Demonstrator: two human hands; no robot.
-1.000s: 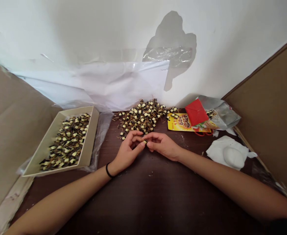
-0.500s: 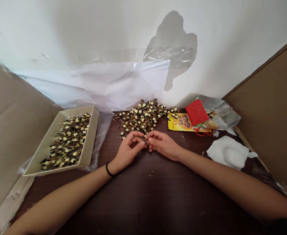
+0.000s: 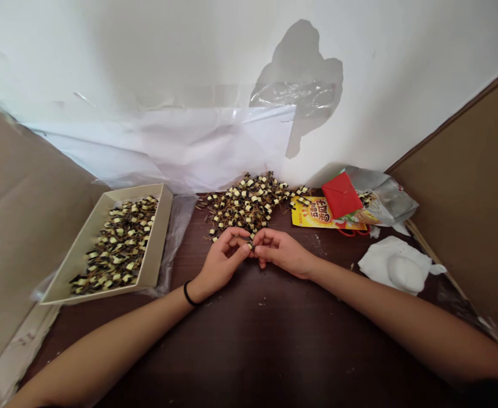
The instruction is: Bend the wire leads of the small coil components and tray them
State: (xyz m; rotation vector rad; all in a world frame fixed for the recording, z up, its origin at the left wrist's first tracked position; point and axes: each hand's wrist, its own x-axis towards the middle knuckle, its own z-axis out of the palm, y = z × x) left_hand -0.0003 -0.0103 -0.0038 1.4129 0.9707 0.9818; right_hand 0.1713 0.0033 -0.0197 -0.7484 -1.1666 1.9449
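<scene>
My left hand [image 3: 224, 253] and my right hand [image 3: 282, 250] meet fingertip to fingertip over the dark table. Between their pinched fingers is a small black-and-yellow coil part [image 3: 250, 244], mostly covered by the fingertips. Just behind the hands lies a loose pile of similar coil parts [image 3: 249, 204], black with pale yellow bands and thin copper-coloured wires. To the left, a cream box [image 3: 164, 226] holds many more of them. A black band circles my left wrist.
At right, a yellow packet [image 3: 329, 221], a red packet piece [image 3: 341, 194] and a silver bag [image 3: 391, 195] lie together, with red handles [image 3: 353, 232] beneath. White tissue [image 3: 396, 263] lies nearer. Cardboard walls [image 3: 474, 187] flank the dark table [image 3: 257, 340]; clear plastic [image 3: 181, 226] lies beside the box.
My right thumb and fingers have shifted slightly, curling lower around the small part. My left hand has stayed almost still.
</scene>
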